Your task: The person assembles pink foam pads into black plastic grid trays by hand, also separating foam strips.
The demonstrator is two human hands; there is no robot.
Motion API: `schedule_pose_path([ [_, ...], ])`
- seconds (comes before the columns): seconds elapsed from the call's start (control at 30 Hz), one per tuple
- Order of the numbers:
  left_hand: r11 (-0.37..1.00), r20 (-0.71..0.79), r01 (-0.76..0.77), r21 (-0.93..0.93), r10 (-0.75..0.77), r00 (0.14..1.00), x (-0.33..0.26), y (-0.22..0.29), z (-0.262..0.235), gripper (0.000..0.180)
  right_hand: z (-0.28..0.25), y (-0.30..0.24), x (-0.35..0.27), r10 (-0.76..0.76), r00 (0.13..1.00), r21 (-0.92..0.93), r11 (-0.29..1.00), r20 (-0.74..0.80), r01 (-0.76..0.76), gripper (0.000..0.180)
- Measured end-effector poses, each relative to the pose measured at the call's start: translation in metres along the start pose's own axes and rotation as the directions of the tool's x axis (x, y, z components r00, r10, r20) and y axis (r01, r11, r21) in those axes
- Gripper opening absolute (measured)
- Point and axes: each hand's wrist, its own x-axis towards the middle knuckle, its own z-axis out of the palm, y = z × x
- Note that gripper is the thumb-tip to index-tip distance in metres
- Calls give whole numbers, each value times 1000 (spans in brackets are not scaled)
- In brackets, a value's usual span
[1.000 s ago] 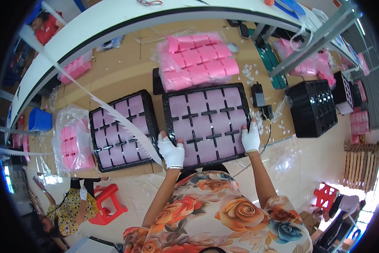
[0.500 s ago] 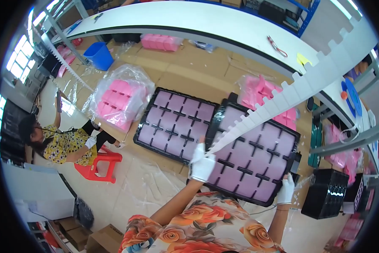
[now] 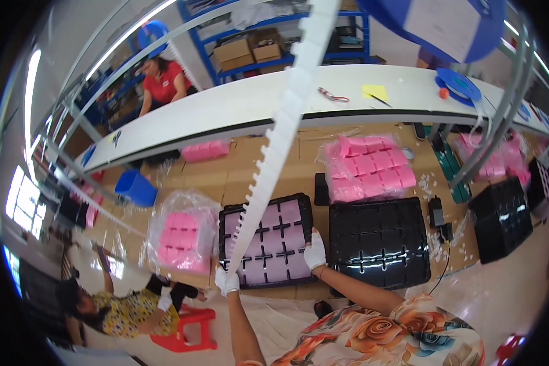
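Observation:
A black tray (image 3: pixel 309 205) with a grid of purple-lined compartments lies in front of me. My left hand (image 3: pixel 227 281), in a white glove with bare fingertips, is closed on its lower left edge. My right hand (image 3: pixel 315 254), gloved the same way, grips its right edge, thumb uppermost. Across the tray slants a long white toothed strip (image 3: pixel 280 131), its lower end by my left hand; whether that hand touches it, I cannot tell. Right of my right hand sits a second tray (image 3: pixel 378 235), showing a glossy black gridded surface.
Wrapped pink foam blocks (image 3: pixel 372 165) stand behind the trays, more pink foam (image 3: pixel 180 241) at left. A white bench (image 3: pixel 225 100) crosses behind. At right are a black box (image 3: pixel 500 219) and white scraps (image 3: pixel 430 183). A person (image 3: pixel 125 311) sits at left; another (image 3: pixel 162 82) is behind the bench.
My right hand has moved from the right tray's outer edge to the purple-lined tray. My left hand has shifted to that tray's left edge. The right tray now shows black instead of purple.

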Motion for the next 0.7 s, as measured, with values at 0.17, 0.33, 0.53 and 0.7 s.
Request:
schedule_pose_path([
  [0.17,988,106,-120,-101,131,986,42,-11,17,48,9,20,-21,38,995,80,996,96,-46,68],
  [0.33,987,148,-122,106,106,983,47,57,0,53,8,17,20,-51,995,-5,999,82,52,70],
  [0.53,990,187,-126,66,112,976,28,22,2,56,6,26,-9,-33,992,5,999,125,33,69],
  [0.7,982,50,-185,48,182,982,27,0,4,57,9,16,-14,-128,980,-54,989,152,137,70],
])
